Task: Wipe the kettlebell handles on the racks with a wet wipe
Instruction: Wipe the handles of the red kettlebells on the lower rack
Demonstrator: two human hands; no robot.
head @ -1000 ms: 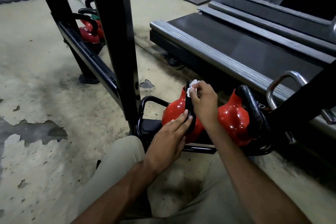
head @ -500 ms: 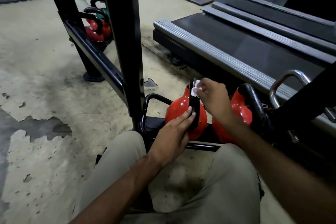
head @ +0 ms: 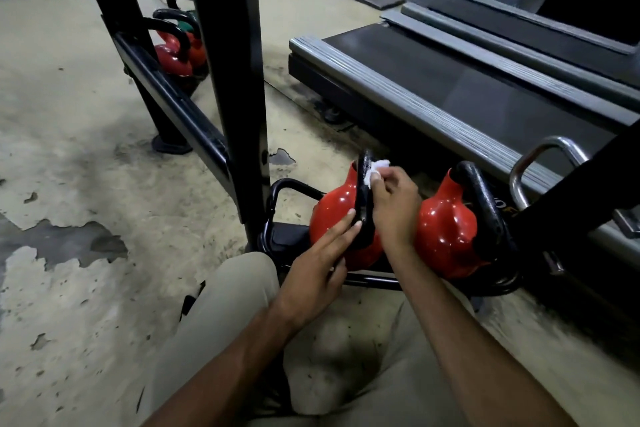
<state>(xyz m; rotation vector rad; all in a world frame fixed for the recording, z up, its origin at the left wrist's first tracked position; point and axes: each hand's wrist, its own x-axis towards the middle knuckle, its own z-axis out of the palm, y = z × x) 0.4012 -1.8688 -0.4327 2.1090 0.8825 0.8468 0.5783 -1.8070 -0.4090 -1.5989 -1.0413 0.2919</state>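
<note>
Kettlebell (head: pixel 332 215), red, centre of frame, low on rack (head: pixel 239 97). Your right hand (head: pixel 394 204): grip pinching white wet wipe (head: pixel 378 168) against top of black handle (head: pixel 364 184). Your left hand (head: pixel 322 267): grip spread, straight fingers flat on handle's lower part. Second red kettlebell (head: pixel 443 236) just right. More kettlebells (head: pixel 173 59) upper left.

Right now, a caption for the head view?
Right hand presses a white wipe to a red kettlebell's handle; left hand steadies it.

Right hand (head: pixel 393 204) presses white wipe (head: pixel 482 168) on red kettlebell's (head: pixel 332 215) black handle (head: pixel 364 191); left hand (head: pixel 320 276) steadies it.
</note>
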